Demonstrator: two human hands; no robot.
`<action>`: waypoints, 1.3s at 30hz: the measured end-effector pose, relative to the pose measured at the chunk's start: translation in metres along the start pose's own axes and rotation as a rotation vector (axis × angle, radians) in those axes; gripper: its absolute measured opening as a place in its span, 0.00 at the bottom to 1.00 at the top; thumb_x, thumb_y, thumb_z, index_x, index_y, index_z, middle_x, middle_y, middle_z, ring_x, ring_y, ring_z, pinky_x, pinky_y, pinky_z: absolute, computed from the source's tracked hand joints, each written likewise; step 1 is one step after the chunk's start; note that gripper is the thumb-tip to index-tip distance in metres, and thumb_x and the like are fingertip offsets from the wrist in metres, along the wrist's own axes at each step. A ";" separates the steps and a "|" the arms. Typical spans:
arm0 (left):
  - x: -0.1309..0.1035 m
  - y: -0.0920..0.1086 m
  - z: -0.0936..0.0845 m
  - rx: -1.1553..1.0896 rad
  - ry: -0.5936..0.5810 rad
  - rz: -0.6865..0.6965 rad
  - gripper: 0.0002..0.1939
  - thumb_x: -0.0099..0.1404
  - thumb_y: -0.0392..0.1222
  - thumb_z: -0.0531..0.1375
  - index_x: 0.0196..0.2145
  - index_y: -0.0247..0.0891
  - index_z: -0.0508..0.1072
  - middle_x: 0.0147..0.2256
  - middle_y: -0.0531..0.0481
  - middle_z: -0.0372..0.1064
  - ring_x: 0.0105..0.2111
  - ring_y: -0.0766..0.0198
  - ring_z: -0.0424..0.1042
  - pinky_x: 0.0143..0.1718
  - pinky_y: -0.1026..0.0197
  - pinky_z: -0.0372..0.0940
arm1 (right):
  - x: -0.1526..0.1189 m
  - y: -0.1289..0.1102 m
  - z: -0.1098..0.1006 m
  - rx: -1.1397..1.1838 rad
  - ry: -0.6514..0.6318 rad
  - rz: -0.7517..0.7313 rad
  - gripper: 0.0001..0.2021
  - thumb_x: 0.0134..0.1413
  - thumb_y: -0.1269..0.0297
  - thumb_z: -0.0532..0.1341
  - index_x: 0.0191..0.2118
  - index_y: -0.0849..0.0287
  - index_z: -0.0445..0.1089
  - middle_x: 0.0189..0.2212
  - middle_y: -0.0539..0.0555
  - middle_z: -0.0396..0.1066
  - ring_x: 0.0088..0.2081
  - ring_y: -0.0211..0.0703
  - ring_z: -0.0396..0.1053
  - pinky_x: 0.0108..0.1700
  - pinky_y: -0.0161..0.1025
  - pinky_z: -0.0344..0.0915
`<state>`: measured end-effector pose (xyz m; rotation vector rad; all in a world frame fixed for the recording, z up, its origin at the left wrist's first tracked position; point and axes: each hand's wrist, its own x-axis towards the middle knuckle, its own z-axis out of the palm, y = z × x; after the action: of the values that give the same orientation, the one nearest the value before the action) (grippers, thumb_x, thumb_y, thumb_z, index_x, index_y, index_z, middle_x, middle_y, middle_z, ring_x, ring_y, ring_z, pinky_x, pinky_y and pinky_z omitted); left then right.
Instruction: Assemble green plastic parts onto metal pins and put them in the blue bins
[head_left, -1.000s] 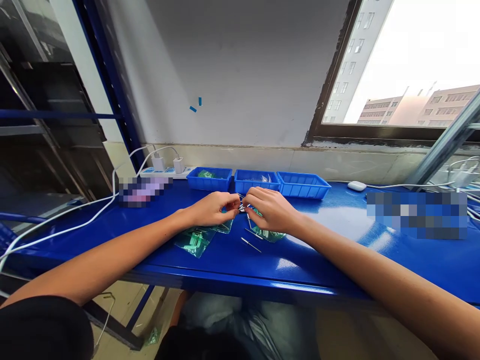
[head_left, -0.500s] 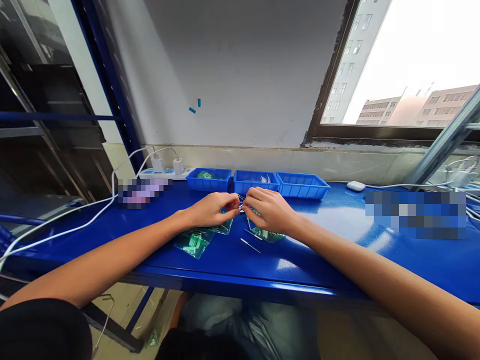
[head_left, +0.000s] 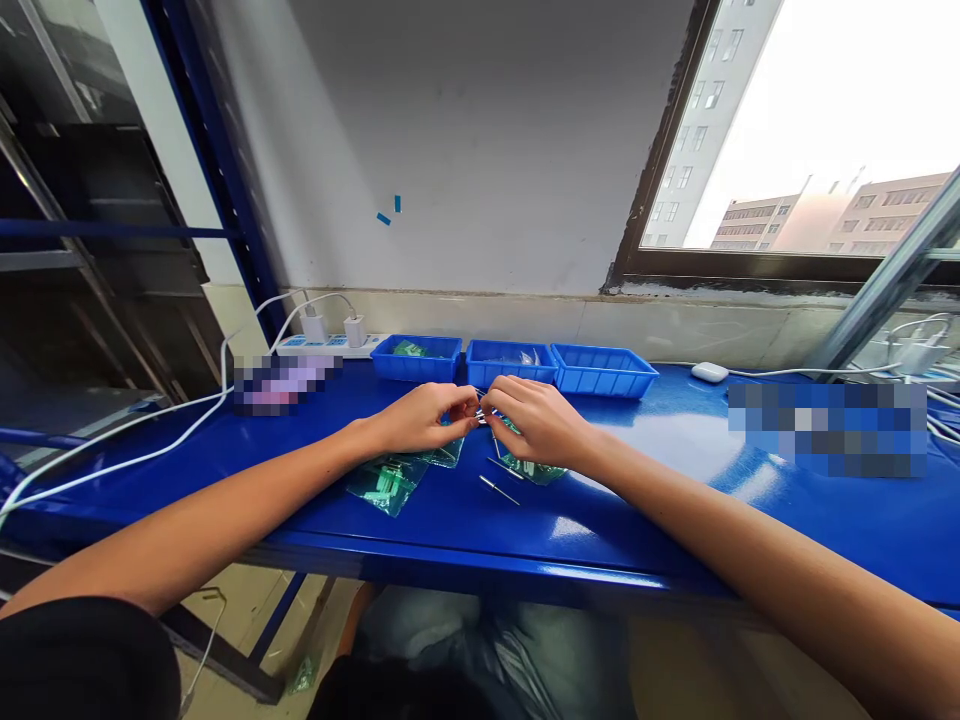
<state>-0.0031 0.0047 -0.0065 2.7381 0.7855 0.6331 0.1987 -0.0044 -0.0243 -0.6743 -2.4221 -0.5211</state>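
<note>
My left hand (head_left: 431, 415) and my right hand (head_left: 532, 415) meet above the blue table, thumb and fingertips of each closed in a pinch. Between the fingertips shows a small metal piece (head_left: 481, 417); its exact shape is hidden. Thin metal pins lie below the hands, one (head_left: 499, 489) nearest the table's front edge and another (head_left: 505, 468) just behind it. Under my left hand is a clear green-tinted bag (head_left: 386, 483) with pale pieces inside. A similar bag (head_left: 536, 470) lies partly covered by my right hand.
Three blue bins stand along the wall: the left bin (head_left: 416, 367) holds green bags, the middle bin (head_left: 510, 372) small clear bags, beside the right bin (head_left: 604, 380). A white power strip (head_left: 330, 346) with cables sits at left. A small white case (head_left: 709, 373) is at right.
Hardly anything differs. Both hands stay together over the pins, with only a slight shift at the fingertips, and the view has moved a touch.
</note>
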 end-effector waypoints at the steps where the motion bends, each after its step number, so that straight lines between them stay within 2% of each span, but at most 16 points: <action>1: 0.000 0.000 0.000 -0.003 0.001 -0.001 0.10 0.64 0.44 0.51 0.30 0.35 0.64 0.27 0.52 0.64 0.26 0.68 0.62 0.28 0.65 0.57 | 0.000 0.000 0.000 -0.002 -0.001 -0.001 0.08 0.57 0.70 0.49 0.33 0.61 0.64 0.29 0.54 0.65 0.30 0.38 0.59 0.32 0.37 0.56; 14: 0.000 0.001 -0.001 0.031 -0.033 0.013 0.07 0.62 0.40 0.51 0.29 0.36 0.62 0.26 0.52 0.63 0.26 0.68 0.61 0.27 0.65 0.56 | 0.001 0.001 0.002 -0.044 -0.016 -0.007 0.11 0.59 0.67 0.48 0.30 0.61 0.65 0.29 0.54 0.64 0.29 0.38 0.59 0.33 0.37 0.57; 25: 0.000 -0.001 0.000 0.054 -0.051 0.037 0.08 0.63 0.40 0.51 0.29 0.35 0.64 0.27 0.51 0.64 0.27 0.68 0.62 0.28 0.66 0.57 | -0.001 0.001 0.000 -0.013 -0.027 -0.034 0.06 0.56 0.69 0.50 0.33 0.61 0.63 0.31 0.55 0.66 0.31 0.39 0.60 0.33 0.37 0.58; 39: -0.001 0.000 0.000 0.060 -0.039 0.020 0.06 0.62 0.41 0.53 0.31 0.35 0.64 0.27 0.52 0.64 0.27 0.68 0.62 0.28 0.66 0.56 | 0.000 0.004 0.004 -0.070 -0.030 -0.030 0.13 0.62 0.66 0.47 0.30 0.62 0.64 0.27 0.54 0.66 0.29 0.39 0.60 0.33 0.37 0.56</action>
<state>-0.0041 0.0045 -0.0068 2.8064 0.7815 0.5679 0.1992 0.0004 -0.0271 -0.6807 -2.4546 -0.6151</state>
